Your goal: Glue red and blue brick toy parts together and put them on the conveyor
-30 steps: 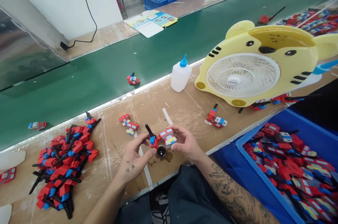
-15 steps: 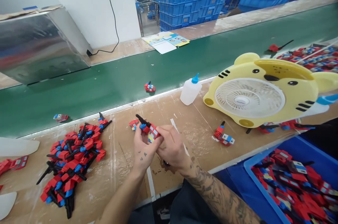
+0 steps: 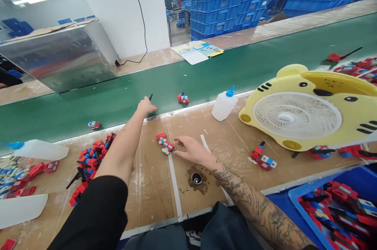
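My left hand (image 3: 145, 106) is stretched out over the green belt, its fingers closed round a small toy. Only a black rod (image 3: 150, 97) and a bit of red show past the fingers. On the brown table, my right hand (image 3: 193, 149) is open, thumb and fingers apart, with nothing in it. Just left of its fingertips lie a red-and-blue toy piece (image 3: 168, 146) with a yellow part and another red piece (image 3: 161, 137). A small round cup of dark liquid (image 3: 196, 179) sits below my right hand in a wet stain.
A pile of red, blue and black toys (image 3: 91, 159) lies left, partly behind my left arm. A white squeeze bottle (image 3: 224, 105), a yellow fan (image 3: 294, 116) and a toy (image 3: 263, 158) stand right. A blue bin (image 3: 294, 195) holds more toys. Two toys rest near the belt's edge.
My hands have parted. The left has gone forward from the table to the belt with a toy; the right has let go and opened. The view has shifted left, and the dark cup is now uncovered.
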`<action>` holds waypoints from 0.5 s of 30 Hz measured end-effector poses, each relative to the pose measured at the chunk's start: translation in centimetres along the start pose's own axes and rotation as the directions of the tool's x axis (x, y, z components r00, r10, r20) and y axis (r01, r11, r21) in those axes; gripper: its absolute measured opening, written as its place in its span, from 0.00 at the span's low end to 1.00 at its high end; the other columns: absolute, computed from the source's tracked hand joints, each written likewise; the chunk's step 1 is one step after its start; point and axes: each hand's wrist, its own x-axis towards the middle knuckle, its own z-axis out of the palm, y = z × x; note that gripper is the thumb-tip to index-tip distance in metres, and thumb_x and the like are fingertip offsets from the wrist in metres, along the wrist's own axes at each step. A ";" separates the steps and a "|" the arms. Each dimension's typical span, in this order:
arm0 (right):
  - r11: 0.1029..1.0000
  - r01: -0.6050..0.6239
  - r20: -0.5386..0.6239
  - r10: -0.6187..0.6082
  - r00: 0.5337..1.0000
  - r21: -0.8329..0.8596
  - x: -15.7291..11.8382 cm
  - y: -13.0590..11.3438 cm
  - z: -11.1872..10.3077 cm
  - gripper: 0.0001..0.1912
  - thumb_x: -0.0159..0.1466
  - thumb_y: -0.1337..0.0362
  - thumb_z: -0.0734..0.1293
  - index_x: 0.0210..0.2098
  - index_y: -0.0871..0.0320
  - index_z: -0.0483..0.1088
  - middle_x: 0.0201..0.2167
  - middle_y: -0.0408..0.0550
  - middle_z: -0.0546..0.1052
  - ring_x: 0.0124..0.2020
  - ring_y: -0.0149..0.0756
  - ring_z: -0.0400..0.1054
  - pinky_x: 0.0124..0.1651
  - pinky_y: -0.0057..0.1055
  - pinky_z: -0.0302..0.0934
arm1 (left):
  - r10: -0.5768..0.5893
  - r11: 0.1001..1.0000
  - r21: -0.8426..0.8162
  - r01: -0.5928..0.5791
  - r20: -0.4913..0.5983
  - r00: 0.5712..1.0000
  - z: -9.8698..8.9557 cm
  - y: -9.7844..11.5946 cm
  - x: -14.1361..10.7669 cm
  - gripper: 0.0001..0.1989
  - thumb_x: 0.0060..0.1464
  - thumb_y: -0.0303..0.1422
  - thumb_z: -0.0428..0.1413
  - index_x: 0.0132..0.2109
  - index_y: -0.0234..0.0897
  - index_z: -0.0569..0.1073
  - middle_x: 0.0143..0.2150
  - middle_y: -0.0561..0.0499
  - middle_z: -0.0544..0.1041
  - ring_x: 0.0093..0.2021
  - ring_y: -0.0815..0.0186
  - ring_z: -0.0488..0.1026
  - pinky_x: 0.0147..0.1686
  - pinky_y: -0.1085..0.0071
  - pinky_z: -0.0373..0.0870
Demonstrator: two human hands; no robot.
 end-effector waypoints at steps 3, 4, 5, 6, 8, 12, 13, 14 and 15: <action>0.987 0.036 0.008 -0.035 0.999 -0.154 0.6 -0.7 1.7 0.28 0.57 0.54 0.74 0.53 0.60 0.67 0.45 0.56 0.75 0.47 0.48 0.71 0.48 0.39 0.65 | -0.086 0.991 0.109 0.081 0.045 0.995 0.3 -0.7 1.4 0.24 0.56 0.36 0.61 0.55 0.26 0.67 0.51 0.40 0.73 0.47 0.60 0.74 0.48 0.60 0.70; 0.978 0.051 0.021 -0.048 0.999 -0.204 0.9 -0.9 2.2 0.30 0.55 0.53 0.75 0.52 0.60 0.67 0.44 0.56 0.75 0.47 0.48 0.71 0.47 0.39 0.65 | -0.102 0.986 0.135 0.094 0.054 0.993 0.6 -0.8 1.7 0.22 0.58 0.38 0.59 0.55 0.31 0.68 0.52 0.41 0.73 0.47 0.59 0.74 0.48 0.58 0.71; 0.965 0.071 0.039 -0.063 0.997 -0.253 1.3 -1.1 2.7 0.31 0.54 0.51 0.76 0.51 0.59 0.67 0.44 0.56 0.75 0.46 0.49 0.71 0.47 0.39 0.65 | -0.107 0.983 0.156 0.096 0.061 0.992 1.0 -0.8 1.8 0.21 0.60 0.40 0.58 0.55 0.33 0.69 0.52 0.43 0.73 0.48 0.59 0.73 0.48 0.56 0.72; 0.949 0.088 0.057 -0.074 0.996 -0.301 1.8 -1.2 3.2 0.32 0.52 0.50 0.76 0.50 0.60 0.67 0.44 0.56 0.75 0.46 0.49 0.70 0.46 0.39 0.65 | -0.099 0.981 0.172 0.086 0.066 0.993 1.3 -0.8 1.7 0.22 0.60 0.41 0.58 0.56 0.34 0.68 0.53 0.42 0.73 0.49 0.58 0.73 0.48 0.56 0.72; 0.915 0.113 0.075 -0.091 0.993 -0.386 2.8 -1.4 4.1 0.31 0.51 0.50 0.76 0.47 0.60 0.68 0.43 0.57 0.75 0.45 0.51 0.70 0.46 0.41 0.65 | -0.053 0.980 0.196 0.038 0.073 0.996 1.9 -0.8 1.3 0.31 0.56 0.44 0.60 0.60 0.30 0.64 0.55 0.36 0.72 0.51 0.54 0.73 0.49 0.57 0.70; 0.930 0.117 0.035 -0.112 0.993 -0.348 3.5 -0.9 4.3 0.18 0.57 0.61 0.71 0.44 0.61 0.70 0.42 0.58 0.76 0.45 0.50 0.71 0.46 0.41 0.64 | 0.095 0.959 0.258 -0.114 0.086 0.992 0.7 -2.2 -1.3 0.39 0.56 0.46 0.58 0.64 0.23 0.56 0.59 0.28 0.68 0.59 0.50 0.68 0.54 0.64 0.63; 0.958 0.114 0.017 -0.114 0.993 -0.262 3.2 -0.5 3.8 0.17 0.57 0.63 0.69 0.45 0.61 0.70 0.42 0.57 0.77 0.44 0.49 0.71 0.46 0.40 0.64 | 0.130 0.947 0.282 -0.153 0.097 0.987 -0.2 -2.9 -2.5 0.35 0.59 0.45 0.55 0.63 0.22 0.58 0.59 0.28 0.68 0.60 0.51 0.66 0.56 0.64 0.60; 0.983 0.103 -0.007 -0.105 0.994 -0.151 2.7 0.2 3.2 0.17 0.57 0.64 0.69 0.46 0.60 0.70 0.42 0.56 0.77 0.44 0.47 0.71 0.47 0.39 0.65 | 0.164 0.932 0.307 -0.193 0.117 0.980 -1.2 -3.7 -4.1 0.31 0.62 0.43 0.52 0.62 0.22 0.60 0.58 0.30 0.69 0.60 0.52 0.66 0.57 0.65 0.59; 0.996 0.085 -0.029 -0.086 0.996 -0.026 1.9 1.0 2.3 0.19 0.57 0.65 0.69 0.48 0.59 0.70 0.44 0.54 0.78 0.44 0.45 0.72 0.48 0.38 0.65 | 0.195 0.915 0.331 -0.233 0.146 0.970 -2.3 -4.6 -5.9 0.27 0.63 0.41 0.50 0.61 0.23 0.63 0.57 0.33 0.71 0.59 0.54 0.67 0.58 0.65 0.58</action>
